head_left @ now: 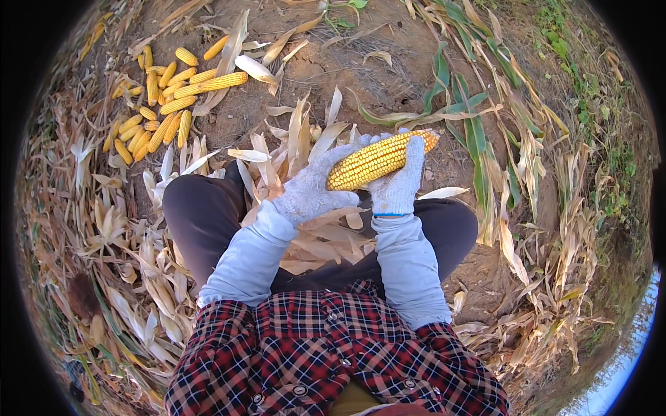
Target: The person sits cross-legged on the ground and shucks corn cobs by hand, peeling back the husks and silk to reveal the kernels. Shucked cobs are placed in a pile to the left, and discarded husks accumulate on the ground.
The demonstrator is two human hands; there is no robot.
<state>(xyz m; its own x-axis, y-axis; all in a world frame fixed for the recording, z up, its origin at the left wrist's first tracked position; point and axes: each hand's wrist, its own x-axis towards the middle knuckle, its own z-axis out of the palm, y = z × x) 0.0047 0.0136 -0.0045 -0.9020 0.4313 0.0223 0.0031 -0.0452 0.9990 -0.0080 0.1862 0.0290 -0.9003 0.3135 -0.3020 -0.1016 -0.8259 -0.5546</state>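
Observation:
A husked ear of yellow corn (382,161) lies tilted between my two gloved hands, above my crossed legs. My right hand (395,182), in a pale knit glove with a blue cuff edge, grips it near its upper right end, the thumb across the front. Around the lower left end my left hand (315,187) is cupped, its thumb extended below the ear. Part of the fingers is hidden behind the corn. Dry husks (325,239) lie between my legs, beneath my hands.
Several bare corn ears (177,91) are piled on the ground at the upper left. Loose husks (161,260) cover the left side. Corn stalks with green and dry leaves (476,140) lie at the right. Bare soil (307,67) shows ahead.

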